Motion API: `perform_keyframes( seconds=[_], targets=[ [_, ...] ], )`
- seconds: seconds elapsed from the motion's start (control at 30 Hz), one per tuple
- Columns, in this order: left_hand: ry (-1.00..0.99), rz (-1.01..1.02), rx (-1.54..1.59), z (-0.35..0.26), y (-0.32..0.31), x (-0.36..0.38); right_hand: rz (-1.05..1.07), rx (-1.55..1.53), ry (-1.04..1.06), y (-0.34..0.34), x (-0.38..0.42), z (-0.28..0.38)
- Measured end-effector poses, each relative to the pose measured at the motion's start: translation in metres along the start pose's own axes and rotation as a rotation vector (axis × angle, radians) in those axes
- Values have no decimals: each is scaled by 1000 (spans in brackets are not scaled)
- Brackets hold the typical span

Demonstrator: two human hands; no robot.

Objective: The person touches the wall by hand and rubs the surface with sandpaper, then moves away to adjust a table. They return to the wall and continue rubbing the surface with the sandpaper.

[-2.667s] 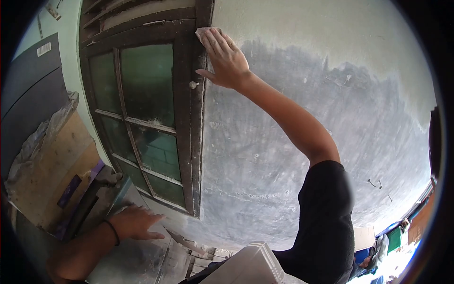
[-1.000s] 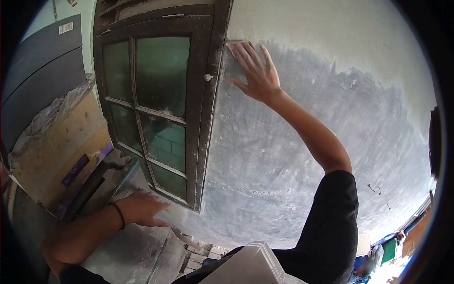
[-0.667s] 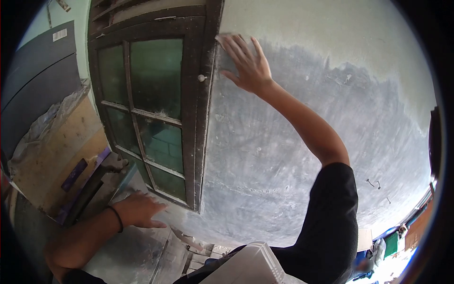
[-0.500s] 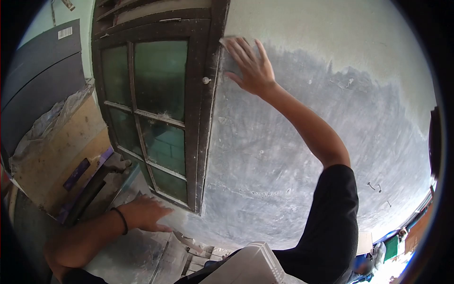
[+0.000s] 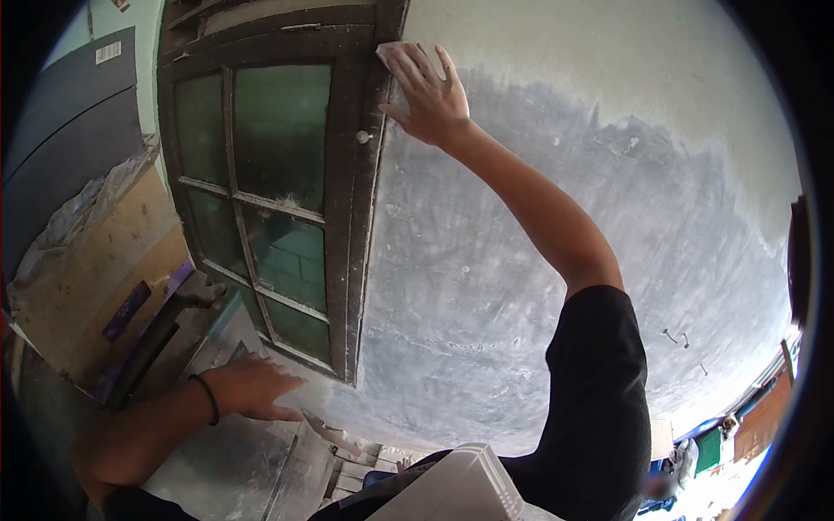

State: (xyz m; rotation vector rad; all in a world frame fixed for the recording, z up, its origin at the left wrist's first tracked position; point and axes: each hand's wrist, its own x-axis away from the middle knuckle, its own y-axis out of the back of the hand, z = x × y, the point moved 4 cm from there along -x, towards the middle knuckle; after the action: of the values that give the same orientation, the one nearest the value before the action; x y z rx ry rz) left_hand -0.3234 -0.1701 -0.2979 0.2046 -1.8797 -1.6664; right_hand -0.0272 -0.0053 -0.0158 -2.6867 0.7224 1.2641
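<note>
My right hand is raised and pressed flat against the grey wall, right beside the dark wooden window frame. Under its fingertips sits a small pale sheet of sandpaper, mostly covered by the fingers. My left hand rests palm down on a dusty grey ledge below the window, fingers spread, with a dark band on the wrist. It holds nothing.
The window has green glass panes and a small knob. A plywood board wrapped in plastic leans at the left. The upper wall is paler. Two hooks stick out at lower right. A white ribbed object is below.
My right hand with the sheet has slid up and left along the wall, closer to the window frame's top corner. The left hand has stayed on the ledge.
</note>
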Motion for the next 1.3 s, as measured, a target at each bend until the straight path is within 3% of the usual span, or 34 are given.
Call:
perform_keyframes(
  seconds=[0.2, 0.33, 0.6, 0.8, 0.97, 1.1, 1.3],
  targets=[
    [53, -38, -28, 11, -9, 5, 109, -60, 42, 1, 45, -4],
    [50, 35, -30, 6, -9, 1, 15, 5, 29, 1, 15, -6],
    [77, -2, 17, 5, -13, 1, 139, 60, 61, 1, 38, -13],
    [48, -20, 30, 1, -13, -1, 70, 128, 224, 4, 7, -26],
    [82, 14, 56, -10, -1, 2, 232, 96, 287, 15, 27, -47],
    [35, -57, 51, -19, -2, -2, 101, 1, 314, 7, -6, -34],
    [49, -78, 46, -20, 0, -1, 116, -91, 316, 12, 36, -56]
  ],
)
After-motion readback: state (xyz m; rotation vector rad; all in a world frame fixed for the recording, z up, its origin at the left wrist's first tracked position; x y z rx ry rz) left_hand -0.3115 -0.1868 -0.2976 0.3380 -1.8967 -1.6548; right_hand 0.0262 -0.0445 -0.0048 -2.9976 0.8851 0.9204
